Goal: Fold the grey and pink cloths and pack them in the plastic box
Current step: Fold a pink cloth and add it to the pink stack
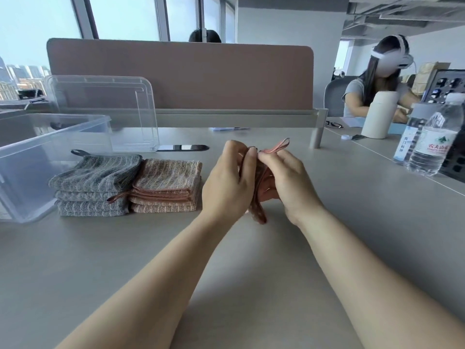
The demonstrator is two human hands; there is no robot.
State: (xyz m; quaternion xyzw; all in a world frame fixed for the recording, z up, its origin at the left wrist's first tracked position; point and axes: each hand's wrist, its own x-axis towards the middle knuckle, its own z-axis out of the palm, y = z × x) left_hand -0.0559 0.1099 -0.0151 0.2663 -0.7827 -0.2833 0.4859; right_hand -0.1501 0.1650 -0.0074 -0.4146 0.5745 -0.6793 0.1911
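Note:
A pink cloth [259, 212] hangs between both my hands above the middle of the table, mostly hidden by them. My left hand [227, 182] and my right hand [289, 182] each pinch its top edge, and its hanging loop [279, 146] sticks up behind my right fingers. To the left lie a stack of folded grey cloths [94, 187] and, touching it, a stack of folded pink cloths [167, 186]. The clear plastic box [22, 177] stands at the left edge with nothing visible inside.
The box's clear lid [105, 112] leans against the pink desk divider [181, 74]. Water bottles [431, 139] and a white flask [378, 114] stand at the right. A person wearing a headset sits at the neighbouring desk. A cable slot [182, 147] lies behind the stacks.

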